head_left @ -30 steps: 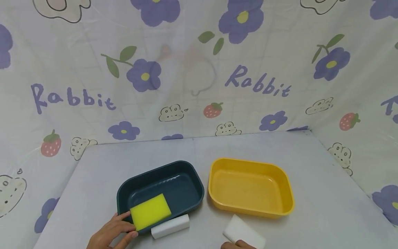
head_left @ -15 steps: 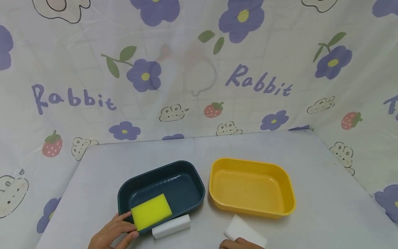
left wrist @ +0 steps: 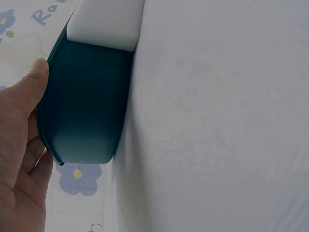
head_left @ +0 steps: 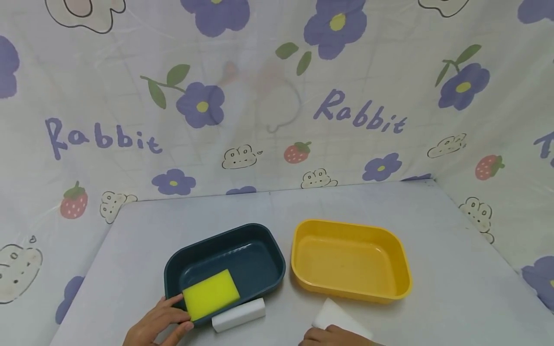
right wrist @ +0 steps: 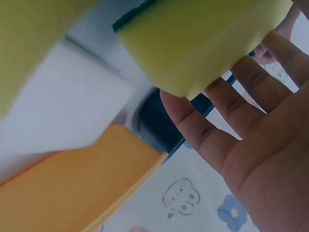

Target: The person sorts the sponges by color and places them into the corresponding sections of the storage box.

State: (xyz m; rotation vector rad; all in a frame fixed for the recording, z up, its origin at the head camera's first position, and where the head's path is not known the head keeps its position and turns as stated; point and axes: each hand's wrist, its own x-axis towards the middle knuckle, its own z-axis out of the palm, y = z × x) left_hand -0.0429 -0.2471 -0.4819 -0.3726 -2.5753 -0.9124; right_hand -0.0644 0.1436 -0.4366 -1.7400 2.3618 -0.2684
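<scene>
My left hand [head_left: 157, 324] grips the near left corner of a dark blue basin [head_left: 242, 262], thumb and fingers at its rim [left wrist: 43, 106]. A yellow sponge [head_left: 211, 294] lies in that basin, beside my index finger. My right hand [head_left: 333, 336], mostly below the head view, is beside a white block [head_left: 339, 317]. In the right wrist view, the fingers [right wrist: 231, 101] hold the edge of another yellow sponge [right wrist: 203, 43] with a dark green scouring side. That sponge is out of the head view, and the right thumb is mostly hidden.
A yellow basin [head_left: 350, 262] stands right of the blue one. Another white block [head_left: 239, 315] lies against the blue basin's front. A blurred yellow piece [right wrist: 34, 38] fills a corner of the right wrist view. A patterned curtain [head_left: 268, 115] hangs behind the table.
My right hand has shifted slightly left, and more of it shows beside the white block. The left hand, both basins and the sponge in the blue basin look unmoved.
</scene>
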